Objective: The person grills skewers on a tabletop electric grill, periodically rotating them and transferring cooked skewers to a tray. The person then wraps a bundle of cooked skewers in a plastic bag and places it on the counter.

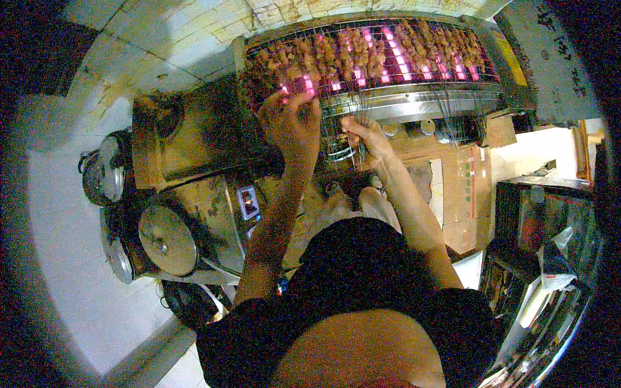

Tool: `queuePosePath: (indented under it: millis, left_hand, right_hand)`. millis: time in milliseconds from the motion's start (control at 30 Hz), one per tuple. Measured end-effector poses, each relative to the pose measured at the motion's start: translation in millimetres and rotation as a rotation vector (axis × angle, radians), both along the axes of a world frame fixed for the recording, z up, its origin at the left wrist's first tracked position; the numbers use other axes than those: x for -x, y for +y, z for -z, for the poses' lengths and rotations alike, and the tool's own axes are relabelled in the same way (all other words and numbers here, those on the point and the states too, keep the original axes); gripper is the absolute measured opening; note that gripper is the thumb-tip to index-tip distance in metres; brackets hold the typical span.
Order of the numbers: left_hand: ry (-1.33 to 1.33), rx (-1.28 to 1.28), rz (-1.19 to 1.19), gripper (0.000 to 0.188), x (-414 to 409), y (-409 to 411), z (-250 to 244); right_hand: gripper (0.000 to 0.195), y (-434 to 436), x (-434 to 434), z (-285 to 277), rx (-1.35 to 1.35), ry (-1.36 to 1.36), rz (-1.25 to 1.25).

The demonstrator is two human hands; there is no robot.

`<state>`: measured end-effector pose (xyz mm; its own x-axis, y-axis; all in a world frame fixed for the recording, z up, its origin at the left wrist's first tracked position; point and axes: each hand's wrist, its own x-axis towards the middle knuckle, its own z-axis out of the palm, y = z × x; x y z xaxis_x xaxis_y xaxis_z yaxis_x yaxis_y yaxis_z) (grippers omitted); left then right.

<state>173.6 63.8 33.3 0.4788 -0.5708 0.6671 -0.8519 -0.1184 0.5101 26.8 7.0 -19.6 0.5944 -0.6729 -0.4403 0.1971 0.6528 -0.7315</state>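
Skewers of browned meat lie side by side across a long grill, above pink-glowing heating bars. Their thin sticks jut out over the grill's metal front edge. My right hand is closed around several stick ends below that edge, thumb uppermost. To its left, my left hand is raised at the grill's left front corner, fingers curled close to the meat. Grain and shadow hide whether those fingers pinch a stick.
Soot-darkened boxy surfaces flank the grill's left side. Lidded pots stand farther left. A lit phone-like screen lies beside my left forearm. Cardboard and a dark glass-sided cabinet are at right. A tiled wall rises behind.
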Motion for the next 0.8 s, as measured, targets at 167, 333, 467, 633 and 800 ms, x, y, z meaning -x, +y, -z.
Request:
queuePosePath:
  millis: [167,333,467,633,800]
  left_hand:
    - [-0.133,-0.153,-0.007,0.019,1,-55,-11]
    - [-0.230,-0.255,-0.045,0.019,9,-75,-23]
    - [-0.286,-0.252,-0.051,0.018,-5,-80,-17]
    - [-0.080,-0.237,-0.189,0.019,-69,-62,-20]
    - [-0.042,-0.066,-0.268,0.016,-107,8,-45]
  right_hand:
    - [0.020,-1,2,2,0.095,0.078,0.004]
    - [0.017,0,5,0,0.171,0.175,-0.023]
    - [0.016,3,4,1,0.137,0.118,0.050]
    - [0.016,4,3,2,0.080,0.091,0.079]
    - [0.017,1,7,-7,0.049,0.096,0.070]
